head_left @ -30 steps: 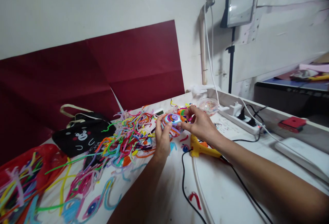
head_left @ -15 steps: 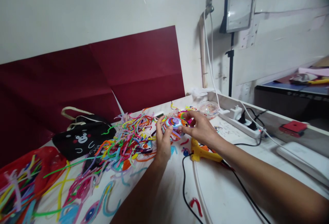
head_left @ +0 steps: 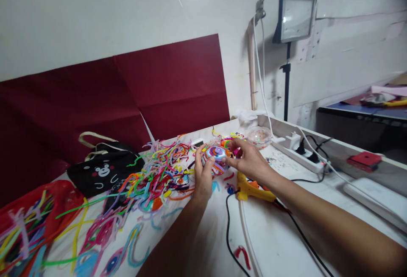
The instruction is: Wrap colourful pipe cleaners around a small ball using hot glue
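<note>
A round ball wrapped in coiled pipe cleaners of many colours (head_left: 215, 155) is held just above the white table (head_left: 280, 226). My left hand (head_left: 203, 174) cups it from the left and below, fingers curled round it. My right hand (head_left: 251, 160) grips it from the right, thumb and fingertips pinching its top edge. A big tangle of loose coloured pipe cleaners (head_left: 155, 175) lies directly left of my left hand. A yellow glue gun (head_left: 249, 188) lies on the table under my right wrist.
A black bear-face bag (head_left: 103, 171) and a red bag of pipe cleaners (head_left: 28, 217) sit at the left. A clear bowl (head_left: 259, 136), a white power strip (head_left: 302, 154), a black cord (head_left: 232, 234) and a lamp on a stand (head_left: 294, 16) are at the right.
Both hands keep hold of the wrapped ball and have turned it slightly. The view has tilted upward a little, so everything sits lower in the picture.
</note>
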Demonstrator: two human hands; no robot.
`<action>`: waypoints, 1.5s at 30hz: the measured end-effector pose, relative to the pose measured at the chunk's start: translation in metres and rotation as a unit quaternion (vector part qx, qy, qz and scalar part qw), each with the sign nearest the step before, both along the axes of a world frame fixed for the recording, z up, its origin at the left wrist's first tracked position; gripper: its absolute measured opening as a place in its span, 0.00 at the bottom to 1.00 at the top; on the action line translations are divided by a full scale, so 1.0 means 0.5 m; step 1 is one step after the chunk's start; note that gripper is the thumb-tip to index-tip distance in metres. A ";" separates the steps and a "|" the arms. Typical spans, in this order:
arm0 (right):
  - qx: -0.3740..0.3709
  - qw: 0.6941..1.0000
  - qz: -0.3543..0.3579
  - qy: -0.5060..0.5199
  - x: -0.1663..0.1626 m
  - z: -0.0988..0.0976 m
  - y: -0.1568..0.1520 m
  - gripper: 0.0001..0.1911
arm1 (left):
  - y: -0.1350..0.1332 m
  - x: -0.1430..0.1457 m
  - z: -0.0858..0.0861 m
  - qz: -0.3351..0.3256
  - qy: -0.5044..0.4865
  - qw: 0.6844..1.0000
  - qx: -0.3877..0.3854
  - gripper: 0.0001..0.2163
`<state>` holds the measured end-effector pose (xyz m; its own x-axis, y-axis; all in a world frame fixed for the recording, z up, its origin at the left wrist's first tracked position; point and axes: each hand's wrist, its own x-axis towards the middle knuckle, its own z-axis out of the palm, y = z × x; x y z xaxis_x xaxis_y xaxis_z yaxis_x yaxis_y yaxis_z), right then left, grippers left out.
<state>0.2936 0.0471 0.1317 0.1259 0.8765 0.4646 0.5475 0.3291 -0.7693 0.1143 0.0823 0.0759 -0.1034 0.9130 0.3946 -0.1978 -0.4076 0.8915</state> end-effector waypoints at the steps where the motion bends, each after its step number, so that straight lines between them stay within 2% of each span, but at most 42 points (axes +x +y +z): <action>1: -0.003 1.000 0.000 -0.001 0.000 0.001 -0.001 0.16 | 0.001 -0.001 -0.001 -0.002 0.001 1.000 0.000 0.26; 10: -0.025 1.000 0.001 -0.005 0.000 0.005 -0.005 0.17 | -0.005 0.006 0.002 -0.010 -0.007 1.000 0.002 0.25; 21: -0.014 0.999 0.029 0.010 0.009 -0.006 0.002 0.17 | -0.007 0.003 0.000 0.005 0.000 1.000 0.004 0.25; 28: -0.026 1.000 0.017 0.005 0.003 0.004 -0.004 0.20 | -0.001 0.003 0.000 0.006 0.001 1.000 0.007 0.24; 45: -0.020 1.000 0.015 -0.001 0.005 -0.001 0.002 0.18 | -0.003 0.004 0.004 -0.002 -0.005 1.000 0.017 0.22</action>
